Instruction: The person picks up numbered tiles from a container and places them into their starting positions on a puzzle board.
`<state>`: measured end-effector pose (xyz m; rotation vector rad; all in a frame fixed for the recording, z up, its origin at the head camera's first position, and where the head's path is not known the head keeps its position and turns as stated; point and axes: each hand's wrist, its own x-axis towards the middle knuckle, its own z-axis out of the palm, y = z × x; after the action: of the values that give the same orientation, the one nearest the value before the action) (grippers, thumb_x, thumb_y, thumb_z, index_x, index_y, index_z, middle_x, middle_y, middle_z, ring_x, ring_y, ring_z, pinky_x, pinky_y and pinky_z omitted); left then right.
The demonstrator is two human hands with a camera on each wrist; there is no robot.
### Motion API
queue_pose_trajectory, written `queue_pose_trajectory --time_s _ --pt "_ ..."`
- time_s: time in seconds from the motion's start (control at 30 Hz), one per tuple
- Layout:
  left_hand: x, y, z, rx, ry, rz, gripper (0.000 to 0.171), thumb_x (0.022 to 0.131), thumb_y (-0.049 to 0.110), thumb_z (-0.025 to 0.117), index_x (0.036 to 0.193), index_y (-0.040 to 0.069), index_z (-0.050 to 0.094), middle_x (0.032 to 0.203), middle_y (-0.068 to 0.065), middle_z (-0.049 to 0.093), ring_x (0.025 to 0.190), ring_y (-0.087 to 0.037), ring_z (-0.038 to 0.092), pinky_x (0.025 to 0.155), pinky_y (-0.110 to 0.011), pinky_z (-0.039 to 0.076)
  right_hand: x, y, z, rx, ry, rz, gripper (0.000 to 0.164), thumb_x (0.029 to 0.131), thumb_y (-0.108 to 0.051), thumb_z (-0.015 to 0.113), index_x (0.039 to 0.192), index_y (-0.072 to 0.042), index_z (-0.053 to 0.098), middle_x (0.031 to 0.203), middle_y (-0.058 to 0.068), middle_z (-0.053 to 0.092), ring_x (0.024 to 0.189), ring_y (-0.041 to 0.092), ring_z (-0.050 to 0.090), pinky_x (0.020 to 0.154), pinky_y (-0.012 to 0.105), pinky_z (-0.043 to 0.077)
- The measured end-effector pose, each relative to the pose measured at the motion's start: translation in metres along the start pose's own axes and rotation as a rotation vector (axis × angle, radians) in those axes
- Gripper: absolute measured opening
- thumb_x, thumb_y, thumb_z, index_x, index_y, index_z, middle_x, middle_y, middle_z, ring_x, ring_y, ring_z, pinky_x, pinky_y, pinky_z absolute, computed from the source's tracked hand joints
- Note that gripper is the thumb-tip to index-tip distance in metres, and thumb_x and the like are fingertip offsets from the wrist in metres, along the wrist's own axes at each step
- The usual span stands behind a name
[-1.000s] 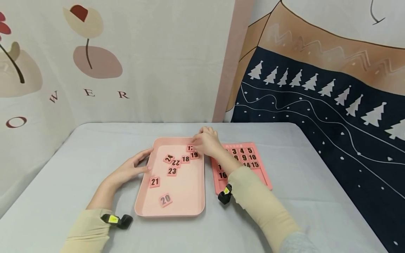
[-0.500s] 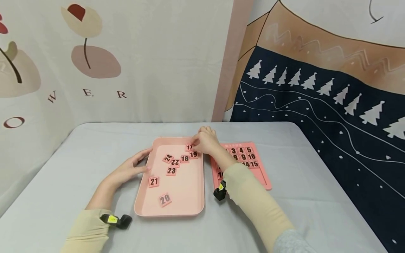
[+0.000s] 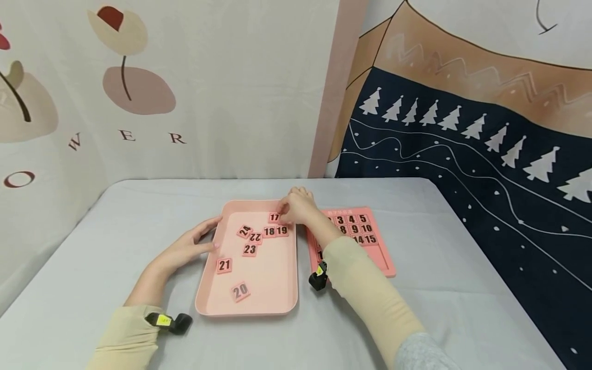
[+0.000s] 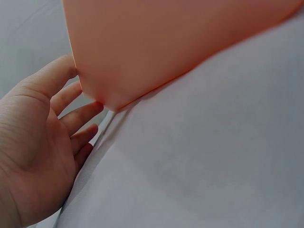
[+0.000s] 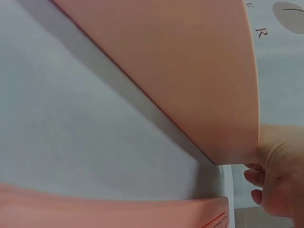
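Right hand (image 3: 298,206): reached over the tray's far right corner, fingers bent downward; in the right wrist view the rearmost fingers (image 5: 254,177) were curled toward the palm. Foremost tips lay at tile 17; whether they pinched it could not be told.
Left hand (image 3: 187,247): thumb and fingers (image 4: 80,115) spread and only slightly bent, tips touching the tray's left wall from outside.
Tile 17 (image 3: 274,217): lay inside the tray, near its far right corner, number upright to the wearer.
Tiles 19 (image 3: 281,230) and 18 (image 3: 269,232): side by side, just nearer the wearer than 17.
Tiles 22 (image 3: 255,237), 24 (image 3: 244,231) and 23 (image 3: 250,250): loosely grouped left of 18; 22 upside down, 24 turned askew, 23 upright.
Tiles 21 (image 3: 224,265) and 20 (image 3: 240,291): apart from the group, toward the near left; 20 slightly turned, shiny with glare.
Tray (image 3: 273,277): pale pink, rounded corners, raised rim, flat on the desk.
Number board (image 3: 380,257): darker pink, right of the tray, rows of numbered tiles partly hidden by the right forearm.
Sleeves (image 3: 370,288): cream, black wrist cameras (image 3: 318,277) at both cuffs.
Desk (image 3: 444,246): covered in pale grey cloth.
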<state>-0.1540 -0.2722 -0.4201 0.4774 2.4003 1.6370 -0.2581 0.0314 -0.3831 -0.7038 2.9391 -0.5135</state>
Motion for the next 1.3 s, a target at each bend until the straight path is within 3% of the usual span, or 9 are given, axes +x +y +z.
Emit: queue_pose_trajectory --time_s 0.3,0.43,0.67,0.93,1.3 --pt "-0.001 0.000 0.000 0.011 0.002 0.003 0.072 0.090 0.015 0.066 0.151 0.006 0.027 0.154 -0.017 0.024 0.142 -0.037 0.014 0.112 -0.057 0.008 -0.001 0.005 0.002 0.064 -0.012 -0.046 0.023 0.071 -0.028 0.081 0.092 -0.026 0.072 0.109 0.000 0.049 0.105 0.020 0.038 0.093 0.038 0.030" --pt "-0.001 0.000 0.002 0.007 -0.002 0.002 0.072 0.090 0.015 0.066 0.151 0.006 0.027 0.155 -0.018 0.023 0.142 -0.038 0.014 0.112 -0.057 0.008 -0.005 0.010 0.002 0.083 0.019 -0.055 0.025 0.072 -0.031 0.081 0.094 -0.025 0.072 0.117 0.003 0.049 0.111 0.022 0.037 0.097 0.040 0.029" --pt "0.000 0.001 0.001 0.006 0.000 0.000 0.072 0.090 0.016 0.066 0.151 0.006 0.027 0.155 -0.017 0.023 0.142 -0.037 0.014 0.113 -0.056 0.008 -0.023 0.017 -0.013 0.187 0.107 -0.062 0.028 0.072 -0.026 0.082 0.098 -0.020 0.073 0.115 0.004 0.045 0.108 0.022 0.035 0.095 0.041 0.028" --pt "-0.001 0.001 0.000 0.017 0.003 0.000 0.072 0.090 0.016 0.066 0.151 0.006 0.028 0.154 -0.017 0.024 0.142 -0.037 0.014 0.112 -0.057 0.008 -0.057 0.025 -0.031 0.264 0.234 -0.131 0.023 0.072 -0.022 0.082 0.092 -0.018 0.073 0.107 0.003 0.042 0.105 0.023 0.033 0.093 0.043 0.026" --pt "-0.001 0.001 -0.001 0.016 0.000 0.012 0.071 0.090 0.015 0.066 0.150 0.006 0.028 0.154 -0.017 0.025 0.141 -0.037 0.015 0.112 -0.057 0.009 -0.116 0.050 -0.039 0.270 0.270 -0.157 0.023 0.070 -0.020 0.083 0.090 -0.020 0.071 0.103 0.001 0.041 0.102 0.023 0.034 0.087 0.042 0.027"
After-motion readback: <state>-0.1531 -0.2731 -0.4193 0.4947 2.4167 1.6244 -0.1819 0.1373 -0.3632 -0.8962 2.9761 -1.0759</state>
